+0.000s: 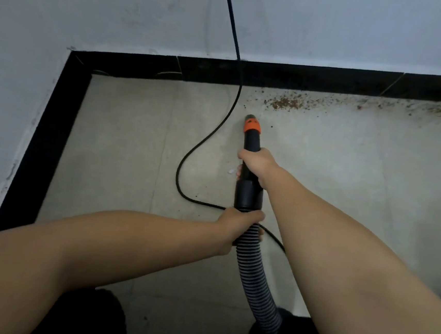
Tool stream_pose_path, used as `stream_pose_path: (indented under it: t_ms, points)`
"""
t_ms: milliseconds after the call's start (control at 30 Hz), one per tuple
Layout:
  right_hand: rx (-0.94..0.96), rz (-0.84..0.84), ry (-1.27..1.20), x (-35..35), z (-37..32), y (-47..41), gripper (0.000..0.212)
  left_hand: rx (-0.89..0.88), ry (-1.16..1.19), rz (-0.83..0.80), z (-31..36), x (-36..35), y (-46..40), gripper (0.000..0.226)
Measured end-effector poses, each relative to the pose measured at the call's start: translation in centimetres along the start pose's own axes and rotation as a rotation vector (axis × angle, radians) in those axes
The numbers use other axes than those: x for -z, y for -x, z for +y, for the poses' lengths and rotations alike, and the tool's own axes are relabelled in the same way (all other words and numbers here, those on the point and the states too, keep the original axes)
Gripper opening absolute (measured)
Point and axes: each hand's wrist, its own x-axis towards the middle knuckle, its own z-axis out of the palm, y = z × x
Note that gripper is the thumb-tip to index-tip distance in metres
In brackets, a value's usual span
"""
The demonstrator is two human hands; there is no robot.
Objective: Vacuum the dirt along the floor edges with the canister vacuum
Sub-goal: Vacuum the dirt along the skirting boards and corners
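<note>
A black vacuum nozzle with an orange collar points at the floor in the middle of the head view. My right hand grips the black tube just behind the collar. Lower down, my left hand grips the ribbed grey hose where it joins the tube. Brown dirt lies scattered along the black baseboard, a short way beyond and to the right of the nozzle tip. The canister itself is out of view.
A black power cord hangs down the white wall, loops over the grey tiled floor left of the nozzle and passes under the hose. The baseboard turns a corner at upper left. A small white scrap lies by my right hand.
</note>
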Motion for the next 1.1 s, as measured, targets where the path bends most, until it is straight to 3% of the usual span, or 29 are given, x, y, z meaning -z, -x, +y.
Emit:
stream_pose_path:
  t_ms: [133, 200, 433, 900, 1000, 1100]
  points:
    - [-0.057, 0.004, -0.093, 2.0, -0.2, 0.6, 0.017, 0.018, -0.052, -0.020, 1.0, -1.2, 1.2, 0.013]
    - [-0.074, 0.034, -0.126, 2.8, 0.1, 0.6, 0.016, 0.022, -0.073, -0.032, 1.2, -1.8, 1.6, 0.010]
    - [-0.081, 0.141, -0.161, 4.6, 0.9, 0.7, 0.011, 0.021, -0.096, -0.104, 0.5, -2.8, 0.4, 0.014]
    - [-0.019, -0.033, -0.050, -0.2, -1.4, -2.1, 0.014, 0.051, 0.066, -0.051, 1.1, 0.7, -2.5, 0.026]
    - [-0.007, -0.023, -0.055, -0.7, -1.7, -2.8, 0.014, 0.046, 0.077, -0.053, 1.5, 1.3, -3.3, 0.038]
    - [-0.004, 0.015, -0.073, 0.0, -1.7, -2.9, 0.015, 0.058, 0.060, -0.100, 1.9, 1.1, -3.4, 0.036]
